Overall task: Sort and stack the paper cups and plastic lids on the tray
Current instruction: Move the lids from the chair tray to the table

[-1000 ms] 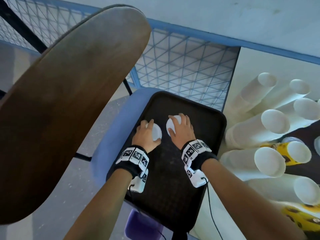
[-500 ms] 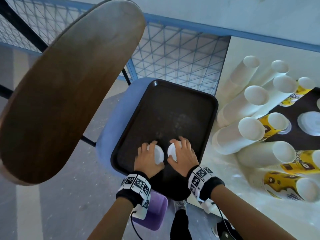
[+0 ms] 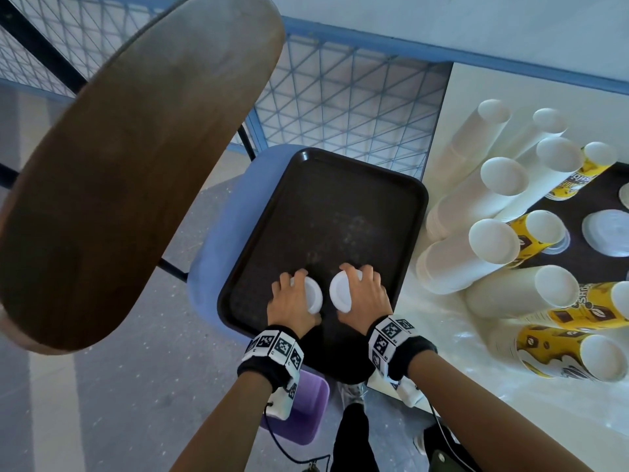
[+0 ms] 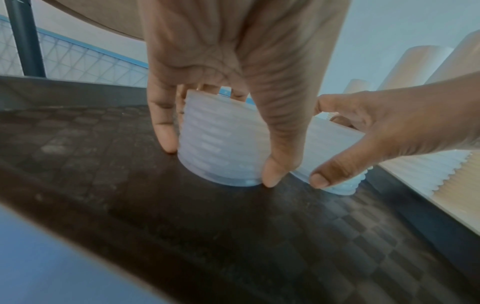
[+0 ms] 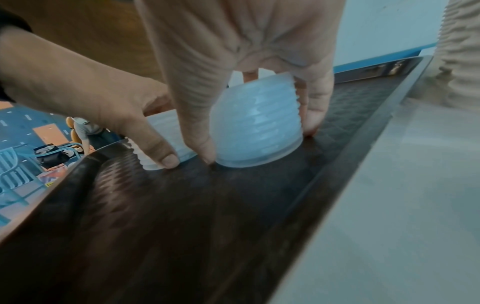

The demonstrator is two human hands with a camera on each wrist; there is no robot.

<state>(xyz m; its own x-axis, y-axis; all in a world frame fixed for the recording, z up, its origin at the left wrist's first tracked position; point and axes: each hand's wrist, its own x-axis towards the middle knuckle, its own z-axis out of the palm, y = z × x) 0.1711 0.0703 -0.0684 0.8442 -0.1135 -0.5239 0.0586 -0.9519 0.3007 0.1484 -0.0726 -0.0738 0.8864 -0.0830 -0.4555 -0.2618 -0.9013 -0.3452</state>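
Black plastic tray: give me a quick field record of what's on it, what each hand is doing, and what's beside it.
surface: black plastic tray on a blue seat
on tray: two stacks of translucent white plastic lids, side by side at the near end
left hand: grips left lid stack, which rests on the tray
right hand: grips right lid stack, also resting on the tray
beside tray: tall stacks of white paper cups on the table to the right
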